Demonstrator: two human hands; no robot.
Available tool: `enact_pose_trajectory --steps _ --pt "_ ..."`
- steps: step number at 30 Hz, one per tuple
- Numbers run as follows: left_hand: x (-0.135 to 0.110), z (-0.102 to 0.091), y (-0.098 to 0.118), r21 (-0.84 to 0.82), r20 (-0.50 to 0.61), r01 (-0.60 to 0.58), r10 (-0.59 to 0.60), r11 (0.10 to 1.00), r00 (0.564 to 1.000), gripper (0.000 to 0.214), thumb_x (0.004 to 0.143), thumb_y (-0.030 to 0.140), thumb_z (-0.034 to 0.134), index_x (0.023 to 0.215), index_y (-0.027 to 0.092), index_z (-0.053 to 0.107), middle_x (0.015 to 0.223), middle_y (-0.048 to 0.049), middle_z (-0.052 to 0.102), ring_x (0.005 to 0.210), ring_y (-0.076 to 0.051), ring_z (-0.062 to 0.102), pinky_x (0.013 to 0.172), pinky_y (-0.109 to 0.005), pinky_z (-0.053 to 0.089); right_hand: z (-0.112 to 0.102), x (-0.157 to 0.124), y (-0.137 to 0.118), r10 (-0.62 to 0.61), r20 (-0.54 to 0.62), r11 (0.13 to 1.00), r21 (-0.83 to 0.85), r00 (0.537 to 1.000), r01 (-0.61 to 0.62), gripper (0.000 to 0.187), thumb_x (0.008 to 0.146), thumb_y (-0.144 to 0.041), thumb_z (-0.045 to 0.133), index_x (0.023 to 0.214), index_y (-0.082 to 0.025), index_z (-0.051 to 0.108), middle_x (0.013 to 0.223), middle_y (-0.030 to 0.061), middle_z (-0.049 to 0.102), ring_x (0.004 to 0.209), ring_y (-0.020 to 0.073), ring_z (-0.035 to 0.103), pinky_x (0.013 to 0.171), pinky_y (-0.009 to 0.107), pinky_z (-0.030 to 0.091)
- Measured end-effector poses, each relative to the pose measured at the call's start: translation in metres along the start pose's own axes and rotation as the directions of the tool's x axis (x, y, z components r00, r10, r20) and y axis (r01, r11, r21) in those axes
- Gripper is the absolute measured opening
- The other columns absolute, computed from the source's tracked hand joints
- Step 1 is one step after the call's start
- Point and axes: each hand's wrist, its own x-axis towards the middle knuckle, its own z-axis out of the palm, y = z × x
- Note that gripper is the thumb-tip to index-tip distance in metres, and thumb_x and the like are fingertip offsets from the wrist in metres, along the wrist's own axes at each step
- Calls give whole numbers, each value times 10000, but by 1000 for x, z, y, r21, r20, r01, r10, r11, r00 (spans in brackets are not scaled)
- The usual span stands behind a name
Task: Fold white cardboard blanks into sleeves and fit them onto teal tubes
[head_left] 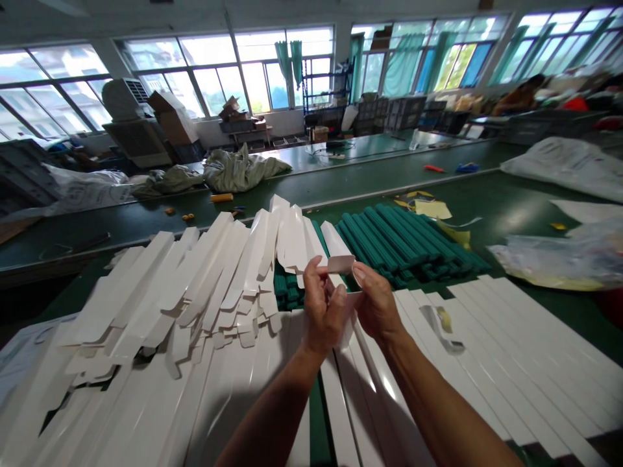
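Note:
Between my two hands is a long white carton (341, 264), its near end open with the flaps sticking out. My left hand (321, 308) is closed on its left side, thumb near the end flaps. On the right side my right hand (377, 301) grips the same carton, fingers bent around its edge. To the left lies a loose heap of white cartons (204, 272), several with flaps out. Dark green ribbed rods (399, 240) are stacked beyond my right hand. Flat rows of long white boxes (506, 350) lie beneath and to the right of my hands.
A tape dispenser (444, 324) sits on the right-hand boxes. Farther back are a crumpled grey sack (243, 170), an orange roll (222, 198), a red tool (434, 168) and plastic bags (564, 259). A person (520, 97) sits at the far right.

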Motion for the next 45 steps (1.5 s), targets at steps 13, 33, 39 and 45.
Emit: enact_pose_trajectory --steps 13,33,39,45 --pt "2 2 2 252 11 -160 163 954 987 437 1011 406 303 1236 182 604 1136 -118 590 1075 -210 568 928 -373 486 14 3 -4 -253 -75 965 -90 965 246 175 778 -182 517 728 -188 685 834 28 660 814 173 602 729 278 489" --pt "30 -33 38 549 474 -552 310 627 824 278 934 230 553 1176 130 645 1059 -128 686 975 -185 669 860 -310 580 -7 -23 25 -321 205 588 -722 925 364 563 789 -326 617 1273 -139 401 1076 166 660 874 267 689 674 361 579" --pt "31 -33 44 618 487 -538 259 573 834 292 958 255 511 1199 141 629 1029 -113 693 956 -175 668 829 -309 592 -10 -22 27 -322 257 569 -717 911 403 579 762 -274 616 1281 -155 391 1004 140 670 890 288 676 693 387 566" --pt "39 -37 59 572 635 -608 171 551 753 294 972 249 462 1199 147 620 1110 -113 683 1017 -187 664 878 -333 584 -7 -21 24 -341 283 570 -696 896 437 563 780 -252 596 1286 -138 376 1066 164 657 868 263 680 673 363 569"
